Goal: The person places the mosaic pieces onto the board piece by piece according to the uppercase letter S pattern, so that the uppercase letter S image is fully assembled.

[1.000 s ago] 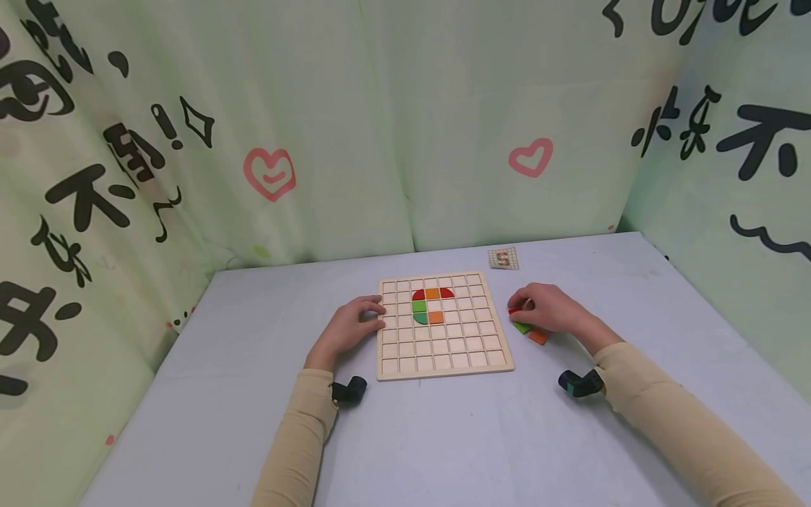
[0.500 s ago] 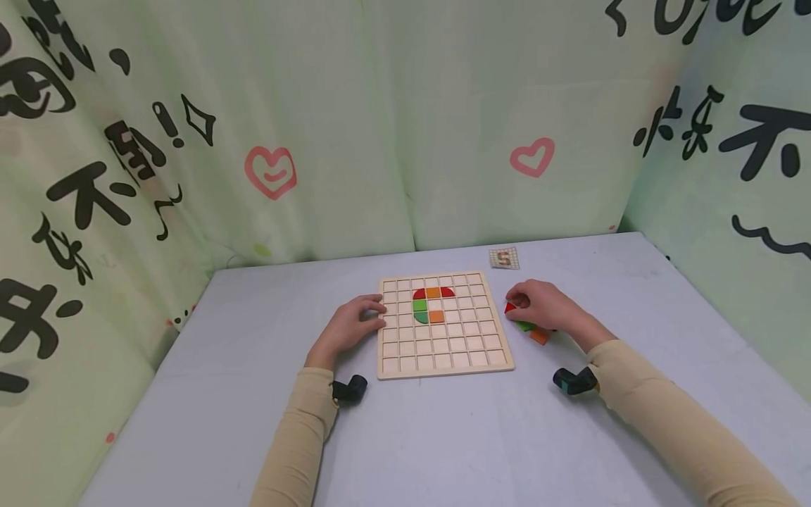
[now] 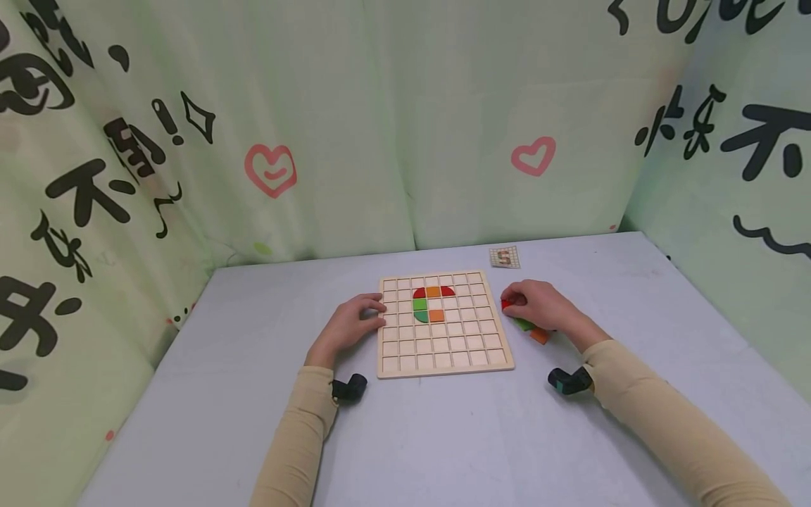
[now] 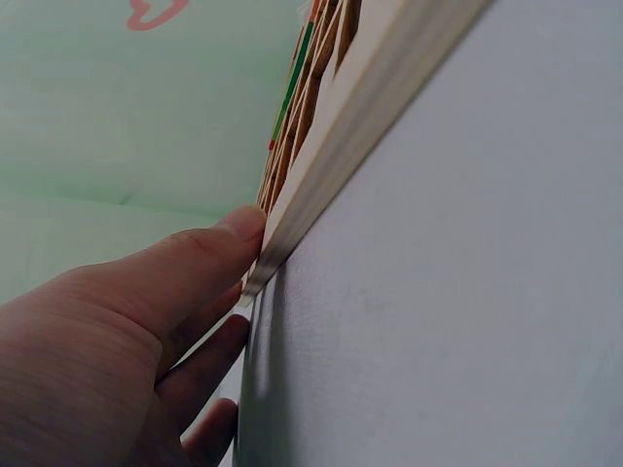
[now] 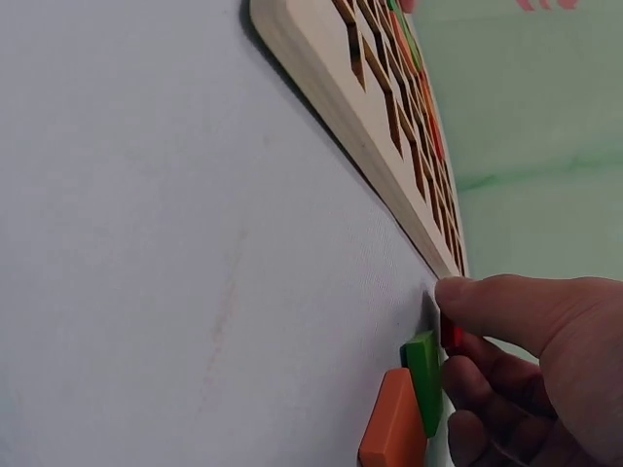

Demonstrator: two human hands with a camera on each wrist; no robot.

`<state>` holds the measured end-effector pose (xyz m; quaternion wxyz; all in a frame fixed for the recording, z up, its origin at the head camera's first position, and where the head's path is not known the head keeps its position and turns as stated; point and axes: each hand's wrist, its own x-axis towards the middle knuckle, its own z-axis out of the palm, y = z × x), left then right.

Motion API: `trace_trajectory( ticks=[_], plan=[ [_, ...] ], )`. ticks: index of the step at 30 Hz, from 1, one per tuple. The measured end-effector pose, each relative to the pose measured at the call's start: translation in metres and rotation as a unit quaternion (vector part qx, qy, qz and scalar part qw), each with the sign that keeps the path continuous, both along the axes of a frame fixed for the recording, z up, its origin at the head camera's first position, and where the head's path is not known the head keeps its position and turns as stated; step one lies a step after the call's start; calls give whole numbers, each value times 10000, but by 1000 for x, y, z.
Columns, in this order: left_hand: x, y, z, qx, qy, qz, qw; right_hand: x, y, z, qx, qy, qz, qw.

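Note:
A wooden grid board (image 3: 450, 346) lies on the white table, with several red, orange and green tiles set in its upper cells. At its left edge rests my left hand (image 3: 345, 328), the thumb (image 4: 248, 224) touching the rim and the fingers loosely extended. My right hand (image 3: 541, 307) is just beyond the board's right edge, pinching a red tile (image 5: 451, 333) between thumb and fingers. Most of that tile is hidden by the hand. Beside and partly under this hand lie a green tile (image 5: 422, 379) and an orange tile (image 5: 393, 416).
A small patterned card (image 3: 504, 257) lies behind the board, near the table's far edge. Pale green curtains (image 3: 393, 127) with black writing and pink hearts hang behind the table and on both sides. Each wrist carries a black camera (image 3: 569, 381).
My right hand has shifted slightly left toward the board with the red tile, drawing it away from the green and orange tiles. My left hand has stayed at the board's edge.

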<state>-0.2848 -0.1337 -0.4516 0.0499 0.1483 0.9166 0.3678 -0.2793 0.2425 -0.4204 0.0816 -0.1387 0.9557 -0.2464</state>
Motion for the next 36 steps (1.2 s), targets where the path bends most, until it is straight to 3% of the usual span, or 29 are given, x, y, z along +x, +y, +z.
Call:
trace_trajectory(
  ticks=[17,24,36],
  plan=[
    [0,-1,1,-17,122,-73,9999,2,-45,8,-473,170,518,9974],
    [0,-1,1,-16,-5,-33,10000,-1,-65,8,-489,29,507,9975],
    [-1,0,0,-47,-11,21,10000,-3,-79,9,-325,194,789,9962]
  ],
)
